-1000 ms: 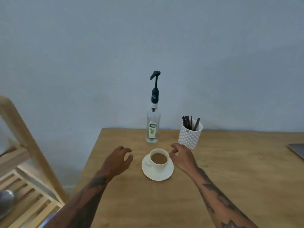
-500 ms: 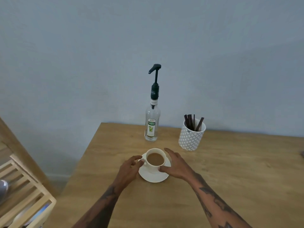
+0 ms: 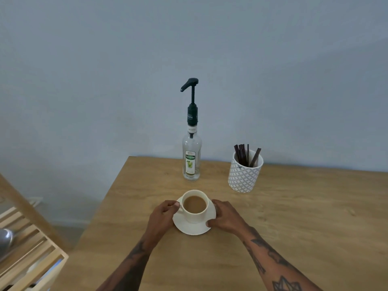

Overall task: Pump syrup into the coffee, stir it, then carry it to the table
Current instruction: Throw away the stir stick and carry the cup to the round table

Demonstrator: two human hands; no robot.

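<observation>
Wide wooden tabletop (image 3: 294,227), pale grain, its back edge against a plain blue-grey wall (image 3: 105,70). Front and centre sits the cup (image 3: 194,213) of milky coffee on its white saucer (image 3: 189,227). The left hand (image 3: 162,216) curls in at the cup's handle side, fingertips pinching there, though the handle itself is hidden. The right hand (image 3: 225,217) wraps the saucer's right rim, thumb on the front edge, fingers curled around the far side. That's a closed grip on both sides. Behind the cup, well apart, the syrup bottle (image 3: 191,158) stands upright, dark pump on top with its spout pointing left. To its right, a patterned white pot (image 3: 244,175) holds dark stir sticks (image 3: 246,154). Off the tabletop's left edge, a slatted wooden rack (image 3: 27,255), something grey and rounded lying on it.
</observation>
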